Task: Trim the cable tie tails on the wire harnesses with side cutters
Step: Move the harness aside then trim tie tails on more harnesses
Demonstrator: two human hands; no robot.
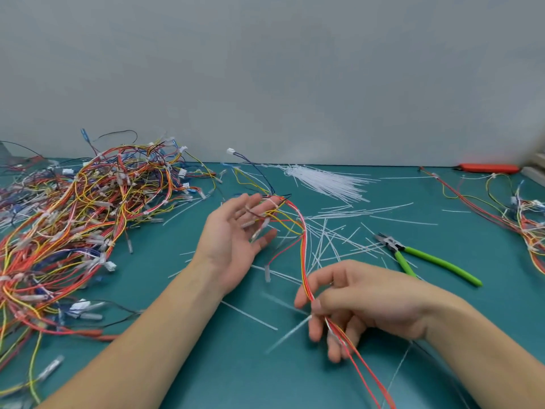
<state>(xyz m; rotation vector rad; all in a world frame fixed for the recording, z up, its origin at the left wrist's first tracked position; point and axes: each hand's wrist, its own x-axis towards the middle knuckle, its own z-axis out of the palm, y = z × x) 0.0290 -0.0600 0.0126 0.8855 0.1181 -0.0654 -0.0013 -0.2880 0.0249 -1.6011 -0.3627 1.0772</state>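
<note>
A red, orange and yellow wire harness (303, 246) stretches across the middle of the teal mat between my two hands. My right hand (359, 302) pinches the harness between thumb and forefinger, and a white cable tie tail (290, 333) sticks out to the left just below the pinch. My left hand (236, 234) is palm up with straight fingers, and the harness's upper wires and clear-sleeved terminals lie across them. The side cutters (424, 256) with green handles lie on the mat to the right of both hands, held by neither.
A big tangled heap of harnesses (76, 219) fills the left of the mat. A fan of unused white cable ties (327, 181) lies at the back centre. Cut tie tails (339, 231) litter the middle. More harnesses (525, 219) and an orange tool (486, 168) sit at the right.
</note>
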